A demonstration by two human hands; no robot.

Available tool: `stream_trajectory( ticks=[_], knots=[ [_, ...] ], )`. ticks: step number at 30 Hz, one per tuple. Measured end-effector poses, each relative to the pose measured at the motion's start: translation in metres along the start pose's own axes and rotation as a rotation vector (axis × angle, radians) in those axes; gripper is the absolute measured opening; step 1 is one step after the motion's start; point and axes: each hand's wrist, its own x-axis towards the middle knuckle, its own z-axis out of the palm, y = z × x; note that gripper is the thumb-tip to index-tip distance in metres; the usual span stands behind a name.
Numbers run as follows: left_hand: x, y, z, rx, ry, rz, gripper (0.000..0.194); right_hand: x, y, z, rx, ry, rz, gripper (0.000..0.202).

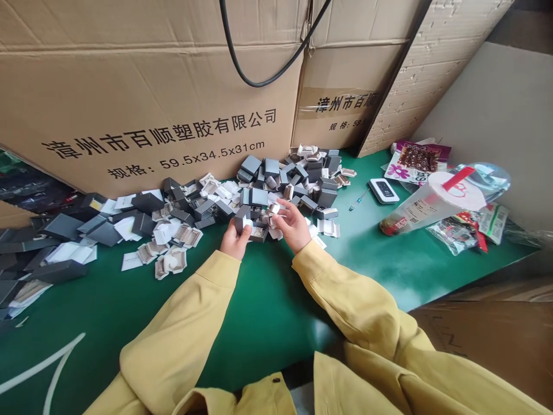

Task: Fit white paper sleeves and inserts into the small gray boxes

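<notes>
The left hand [234,242] grips a box [242,219], the right hand [296,227] pinches a pale insert [273,210], and table [261,305] stretches between the sleeves [179,325] toward its edge.

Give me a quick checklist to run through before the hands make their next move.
1. Left hand has a grip on the small dark box: ok, it is between thumb and fingers.
2. Right hand has a firm hold on the pale piece at its fingertips: cannot tell.
3. Loose dark boxes and pale inserts are kept apart: not ok, they lie jumbled together.
4. Drink cup is away from both hands: ok, off to the right.
5. Black cable is clear of the hands: ok, it loops above them in the view.
</notes>
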Motion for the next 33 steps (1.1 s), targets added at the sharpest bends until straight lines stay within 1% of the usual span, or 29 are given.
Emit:
stream_trajectory(
  ticks=[2,4,7,9,12,15,19,22,26,30,33],
  knots=[
    [0.001,0.0,-0.001,0.081,0.012,0.066,0.061,0.0,-0.001,-0.001,-0.022,-0.015,0.009,0.058],
    [0.001,0.002,-0.002,0.142,0.022,0.104,0.061,0.0,-0.001,-0.001,-0.023,-0.031,0.031,0.06],
    [0.0,0.009,-0.002,0.196,-0.02,0.125,0.064,-0.002,-0.003,0.0,-0.017,-0.054,0.04,0.064],
    [-0.002,0.015,-0.001,0.182,-0.05,0.13,0.066,-0.004,-0.004,0.001,-0.017,-0.071,0.026,0.066],
    [-0.006,0.02,0.002,0.098,-0.054,0.108,0.066,-0.007,-0.004,0.004,-0.007,-0.111,0.013,0.069],
    [-0.009,0.022,0.004,0.016,-0.089,0.055,0.065,-0.01,0.001,0.008,-0.014,-0.141,0.003,0.073],
    [-0.007,0.025,0.003,-0.041,-0.11,-0.015,0.061,-0.013,0.008,0.013,-0.074,-0.149,-0.052,0.073],
    [-0.004,0.025,0.0,-0.034,-0.112,-0.02,0.059,-0.015,0.009,0.014,-0.16,-0.152,-0.116,0.068],
    [-0.002,0.022,-0.003,0.02,-0.094,0.024,0.063,-0.019,0.002,0.014,-0.37,-0.157,-0.225,0.06],
    [-0.004,0.018,-0.003,0.055,-0.075,0.055,0.067,-0.018,-0.003,0.011,-0.472,-0.157,-0.224,0.049],
    [-0.006,0.018,0.001,0.026,-0.033,0.078,0.068,-0.015,-0.006,0.007,-0.548,-0.198,-0.253,0.036]
  ],
)
